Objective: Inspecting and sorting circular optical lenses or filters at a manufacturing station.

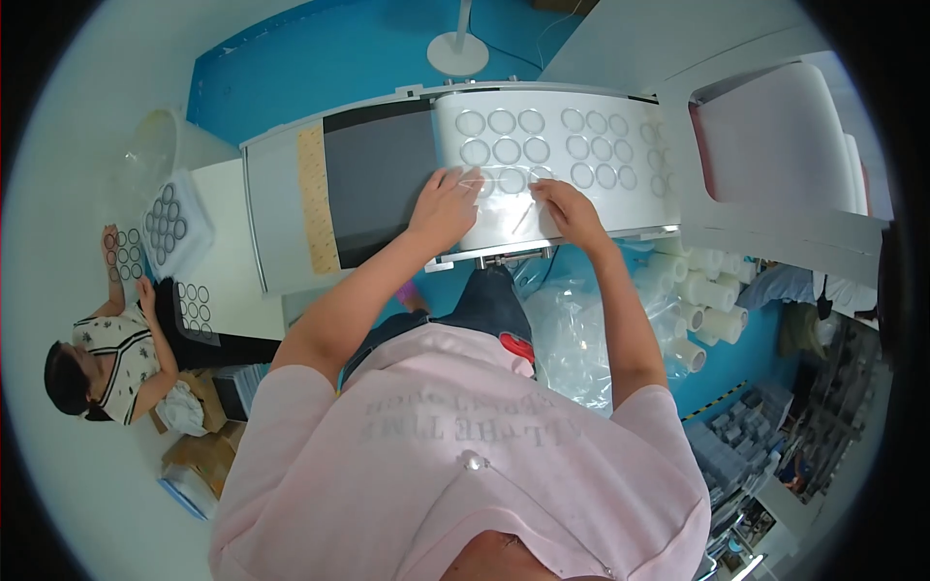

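- Transparent plastic sheet [506, 155] bearing rows of pale round rings [494, 152] lies on the smooth white belt [620, 211], mostly beyond and between my hands.
- My left hand [448, 208] is at its near left corner, fingers extended.
- My right hand [572, 208] is at its near right side, thumb and fingers narrowly bunched.
- Whether either grips the sheet, I cannot tell.

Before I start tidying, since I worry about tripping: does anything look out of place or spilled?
Possibly: crumpled clear plastic lies loosely bunched beside the white rolls, which looks untidy. I see nothing spilled; the round pieces sit in fairly even rows.
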Motion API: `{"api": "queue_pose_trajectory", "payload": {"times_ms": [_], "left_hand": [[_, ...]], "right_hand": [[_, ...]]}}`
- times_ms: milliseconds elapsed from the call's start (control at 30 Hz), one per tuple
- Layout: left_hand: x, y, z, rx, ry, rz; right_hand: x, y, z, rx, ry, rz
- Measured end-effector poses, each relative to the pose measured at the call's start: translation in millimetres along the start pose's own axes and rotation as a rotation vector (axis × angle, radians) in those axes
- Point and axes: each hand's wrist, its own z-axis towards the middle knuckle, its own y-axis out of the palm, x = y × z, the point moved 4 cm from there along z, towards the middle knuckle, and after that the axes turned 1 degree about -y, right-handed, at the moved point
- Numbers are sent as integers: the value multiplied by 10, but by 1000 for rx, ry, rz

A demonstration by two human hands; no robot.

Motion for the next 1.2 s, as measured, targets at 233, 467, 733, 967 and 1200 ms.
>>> {"api": "queue_pose_trajectory", "payload": {"times_ms": [233,467,733,967,1200], "left_hand": [[111,5,-75,-237,-273,28],[-116,-867,-1015,-75,-494,-386],[-746,-1214,-2552,458,-971,-322],[-1701,-791,-4778,1158,-1529,181],[-2103,-166,-6413,1485,-2471,-566]], "right_hand": [[-470,390,-131,-15,143,-208],[-549,29,-1078,343,559,-30],[349,-1029,-2058,-336,1005,-1237],[-1431,479,-191,-404,503,-96],[-2125,1245,-121,-939,67,23]]}}
